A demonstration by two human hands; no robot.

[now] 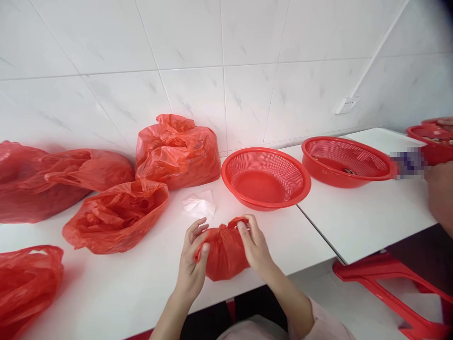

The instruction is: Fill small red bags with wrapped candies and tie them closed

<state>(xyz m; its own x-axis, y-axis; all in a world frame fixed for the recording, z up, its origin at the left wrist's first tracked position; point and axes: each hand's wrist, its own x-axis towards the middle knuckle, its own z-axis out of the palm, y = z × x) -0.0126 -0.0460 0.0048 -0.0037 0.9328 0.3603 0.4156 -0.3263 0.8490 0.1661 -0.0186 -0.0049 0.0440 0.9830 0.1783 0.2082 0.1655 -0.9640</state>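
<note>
A small, full red plastic bag [226, 257] rests at the table's front edge, gathered and knotted at its top. My left hand [194, 255] pinches a handle loop on the bag's left side. The loop on the other side is between the thumb and fingers of my right hand [255, 243]. What the bag contains is hidden. A crumpled white tissue [200, 204] lies just behind it. Beyond the tissue, to the right, stands a red plastic colander [266, 200] with nothing in it.
Several red plastic bags, including a large one [179, 156], line the wall and left side. A second red colander [347, 177] holds a few small pieces. At the right edge, another person's arm [440, 193] is near a third colander [433, 150]. A red stool [385, 278] stands below.
</note>
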